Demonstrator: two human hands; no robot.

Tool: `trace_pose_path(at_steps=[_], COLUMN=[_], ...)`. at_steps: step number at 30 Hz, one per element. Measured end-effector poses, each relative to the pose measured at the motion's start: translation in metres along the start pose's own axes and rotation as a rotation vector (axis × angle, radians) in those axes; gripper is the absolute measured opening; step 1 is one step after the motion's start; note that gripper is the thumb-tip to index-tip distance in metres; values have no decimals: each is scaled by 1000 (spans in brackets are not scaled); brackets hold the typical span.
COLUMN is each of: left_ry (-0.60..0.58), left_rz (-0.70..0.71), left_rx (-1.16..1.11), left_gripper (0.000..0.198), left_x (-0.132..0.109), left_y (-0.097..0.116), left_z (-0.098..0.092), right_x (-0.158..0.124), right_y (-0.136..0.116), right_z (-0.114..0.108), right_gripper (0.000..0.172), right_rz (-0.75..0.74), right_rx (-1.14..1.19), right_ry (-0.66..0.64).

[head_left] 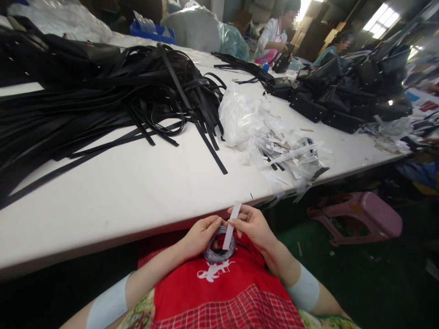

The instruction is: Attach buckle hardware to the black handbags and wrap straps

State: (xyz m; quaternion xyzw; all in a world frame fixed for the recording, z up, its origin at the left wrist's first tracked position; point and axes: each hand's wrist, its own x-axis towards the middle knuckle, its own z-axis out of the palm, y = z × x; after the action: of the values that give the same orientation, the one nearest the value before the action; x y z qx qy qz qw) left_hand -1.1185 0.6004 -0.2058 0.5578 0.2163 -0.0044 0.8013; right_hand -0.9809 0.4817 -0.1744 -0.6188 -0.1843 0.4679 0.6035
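Close to my lap, my left hand is closed on the upper edge of a greyish, see-through roll of tape. The roll hangs in front of a red apron with a white printed figure. My right hand pinches a short, flat white strip between thumb and fingers. That strip slants across the right side of the roll; whether it is joined to the tape I cannot tell. Both hands are just below the near edge of the white table.
Black straps lie heaped at the left. Crumpled clear plastic with paper scraps sits near the table's front edge. Black bags are piled at the right, near a co-worker. A pink stool stands on the green floor.
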Motion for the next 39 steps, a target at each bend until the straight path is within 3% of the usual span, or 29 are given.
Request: trace_pose_path(at_steps=[6, 11, 15, 22, 34, 39], left_ry=[-38, -3, -20, -46, -116, -108], left_rz=[65, 141, 14, -38, -56, -41], left_rx=[125, 292, 118, -115, -197, -192], left_gripper=[46, 38, 43, 48, 49, 50], left_x=[-4, -7, -5, -2, -4, -3], left_y=[3, 8, 5, -2, -3, -7], left_z=[-2, 0, 2, -2, -7, -9], right_x=[8, 13, 15, 18, 29, 30], right_y=[-2, -2, -2, 3, 18, 23], right_z=[4, 11, 11, -2, -2, 0], right_gripper=[38, 37, 34, 33, 33, 38], right_rz=[18, -21, -52, 18, 190, 218], right_rx=[-84, -134, -173, -67, 214, 235], right_ry=[30, 71, 51, -249, -357, -336])
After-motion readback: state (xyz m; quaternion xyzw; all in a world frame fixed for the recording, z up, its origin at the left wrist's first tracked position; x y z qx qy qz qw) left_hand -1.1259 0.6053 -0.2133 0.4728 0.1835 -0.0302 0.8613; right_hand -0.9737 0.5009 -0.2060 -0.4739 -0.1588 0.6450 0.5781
